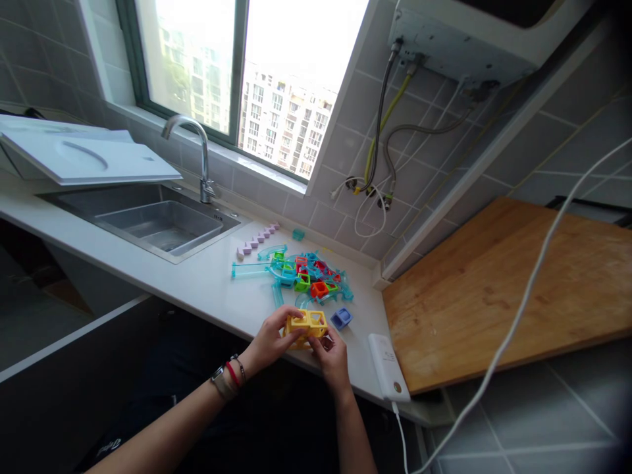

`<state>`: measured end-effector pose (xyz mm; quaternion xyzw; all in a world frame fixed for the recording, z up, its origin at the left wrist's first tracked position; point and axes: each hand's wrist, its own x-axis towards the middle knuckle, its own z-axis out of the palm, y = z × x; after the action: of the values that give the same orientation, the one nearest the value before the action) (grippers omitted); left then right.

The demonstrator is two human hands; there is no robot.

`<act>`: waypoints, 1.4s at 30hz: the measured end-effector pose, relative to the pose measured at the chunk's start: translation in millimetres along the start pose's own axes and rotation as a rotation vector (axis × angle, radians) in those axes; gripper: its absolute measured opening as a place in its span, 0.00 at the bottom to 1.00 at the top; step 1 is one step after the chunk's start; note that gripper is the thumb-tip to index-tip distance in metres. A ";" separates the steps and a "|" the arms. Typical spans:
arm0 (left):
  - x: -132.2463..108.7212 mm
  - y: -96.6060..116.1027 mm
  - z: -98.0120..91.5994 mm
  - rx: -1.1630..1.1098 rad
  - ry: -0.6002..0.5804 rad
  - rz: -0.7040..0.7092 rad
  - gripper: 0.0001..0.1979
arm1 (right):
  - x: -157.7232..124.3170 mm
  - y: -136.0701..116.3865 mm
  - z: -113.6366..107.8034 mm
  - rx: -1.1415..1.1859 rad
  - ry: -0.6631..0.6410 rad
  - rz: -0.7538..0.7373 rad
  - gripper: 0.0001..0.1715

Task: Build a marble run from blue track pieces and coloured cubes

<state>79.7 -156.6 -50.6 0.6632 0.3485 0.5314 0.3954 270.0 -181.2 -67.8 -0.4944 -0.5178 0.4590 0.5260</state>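
Both hands are closed around yellow hollow toy blocks (316, 319), held together at the counter's front edge. My left hand (272, 334) grips them from the left, thumb and fingers on their side. My right hand (332, 355) holds them from below and the right. Just right of them lies a blue block (342, 318). Behind is a pile of red block pieces (319, 289), green block pieces (303, 283) and clear turquoise track pieces (284, 273). A lilac zigzag piece (257, 241) lies at the back left of the pile.
A steel sink (165, 224) with a faucet (203, 158) stands to the left, a white panel (108, 158) partly over it. On the right are a white power bank (388, 367) with a cable and a leaning wooden board (508, 296). Hoses (385, 125) hang above.
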 end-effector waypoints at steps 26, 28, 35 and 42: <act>-6.7 -6.5 -24.0 -0.060 -0.189 0.000 0.41 | -0.4 -15.7 2.5 0.045 -0.139 -0.067 0.35; -6.9 -4.2 -23.3 -0.131 -0.202 -0.057 0.47 | -0.9 -18.2 3.6 0.035 -0.128 -0.065 0.35; -3.7 0.8 -23.5 -0.201 -0.252 -0.114 0.40 | -1.2 -18.4 6.4 0.061 -0.120 -0.083 0.33; -4.7 -0.6 -24.0 -0.131 -0.244 -0.093 0.39 | -0.8 -15.3 4.5 0.059 -0.113 -0.063 0.35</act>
<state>55.3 -156.8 -50.3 0.6789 0.2928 0.4495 0.5014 265.0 -183.1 -52.7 -0.4357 -0.5483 0.4843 0.5244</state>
